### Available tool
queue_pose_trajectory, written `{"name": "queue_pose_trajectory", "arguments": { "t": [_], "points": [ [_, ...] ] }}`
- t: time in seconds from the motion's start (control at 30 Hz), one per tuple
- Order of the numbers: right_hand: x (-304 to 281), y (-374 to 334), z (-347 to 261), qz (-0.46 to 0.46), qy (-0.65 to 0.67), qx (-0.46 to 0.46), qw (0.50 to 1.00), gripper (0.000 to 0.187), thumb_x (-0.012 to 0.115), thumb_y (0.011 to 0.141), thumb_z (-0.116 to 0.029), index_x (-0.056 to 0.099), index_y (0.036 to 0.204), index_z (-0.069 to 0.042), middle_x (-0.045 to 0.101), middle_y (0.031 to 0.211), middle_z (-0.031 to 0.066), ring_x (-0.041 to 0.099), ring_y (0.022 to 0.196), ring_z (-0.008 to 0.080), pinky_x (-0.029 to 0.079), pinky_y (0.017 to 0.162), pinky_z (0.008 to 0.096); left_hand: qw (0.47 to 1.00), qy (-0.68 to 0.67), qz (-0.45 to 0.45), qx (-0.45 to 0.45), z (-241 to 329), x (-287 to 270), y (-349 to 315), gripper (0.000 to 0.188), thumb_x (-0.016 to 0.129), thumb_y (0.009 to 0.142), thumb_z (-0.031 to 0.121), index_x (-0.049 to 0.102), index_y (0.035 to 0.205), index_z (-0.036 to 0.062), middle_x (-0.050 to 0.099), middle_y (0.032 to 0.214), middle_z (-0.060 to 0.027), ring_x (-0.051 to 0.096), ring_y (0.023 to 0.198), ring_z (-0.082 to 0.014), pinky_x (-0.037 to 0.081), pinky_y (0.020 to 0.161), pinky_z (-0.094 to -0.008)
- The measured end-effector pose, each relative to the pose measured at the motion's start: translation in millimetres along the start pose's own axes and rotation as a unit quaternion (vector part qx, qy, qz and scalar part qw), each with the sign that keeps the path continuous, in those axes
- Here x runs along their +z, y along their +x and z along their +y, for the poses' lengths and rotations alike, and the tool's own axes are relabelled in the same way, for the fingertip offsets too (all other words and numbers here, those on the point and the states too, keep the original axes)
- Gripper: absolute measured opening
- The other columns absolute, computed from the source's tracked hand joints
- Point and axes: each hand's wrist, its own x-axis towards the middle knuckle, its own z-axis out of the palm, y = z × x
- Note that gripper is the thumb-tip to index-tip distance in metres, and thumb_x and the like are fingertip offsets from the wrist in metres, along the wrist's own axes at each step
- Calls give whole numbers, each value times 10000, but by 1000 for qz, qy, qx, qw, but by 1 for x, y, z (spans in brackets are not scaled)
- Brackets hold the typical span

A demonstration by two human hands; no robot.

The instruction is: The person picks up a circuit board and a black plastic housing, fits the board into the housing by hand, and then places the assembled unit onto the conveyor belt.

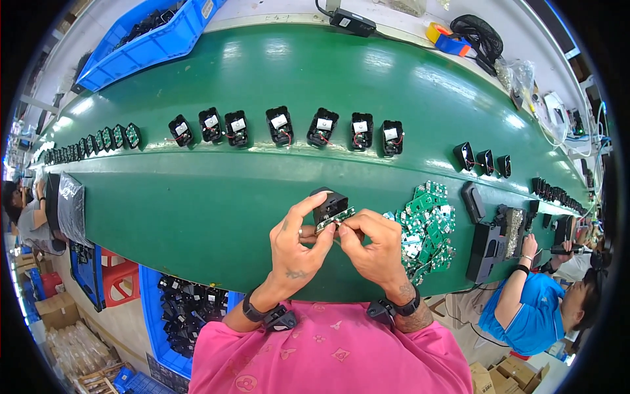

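My left hand is closed around a black plastic housing, fingers over its top and thumb at its near side. A green circuit board sits tilted at the near edge of that housing, close to both thumbs. With the fingertips pinched at the board's edge, my right hand grips something too small to make out, perhaps a thin wire. Just right of that hand lies a heap of loose green circuit boards on the green table.
Black housings with white parts inside stand in a spaced row beyond my hands. Blue bins hold black parts at lower left and far left. At right, a co-worker in a blue shirt works beside a black device.
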Motion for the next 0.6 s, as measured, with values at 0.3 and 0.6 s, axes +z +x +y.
{"name": "queue_pose_trajectory", "arguments": {
  "t": [0.3, 0.6],
  "points": [
    [-3, 0, 5, -38, -38, 3, 999, 36, 668, 775, 14, 643, 755, 30, 601, 656, 76, 583, 515, 152, 441, 473, 278, 998, 61, -24, 7, 5, -4, 3, 500, 658, 826, -88, 560, 1306, 15, 621, 1239, -202, 733, 889, -229, 638, 650, -288],
    [0, -3, 8, -27, -73, -24, 997, 40, 673, 773, 9, 635, 762, 13, 573, 639, 84, 551, 493, 186, 415, 457, 317, 982, 173, -4, 78, 0, 4, 0, 483, 659, 825, -81, 575, 1292, 12, 630, 1171, -199, 717, 792, -225, 616, 599, -275]
  ]
}}
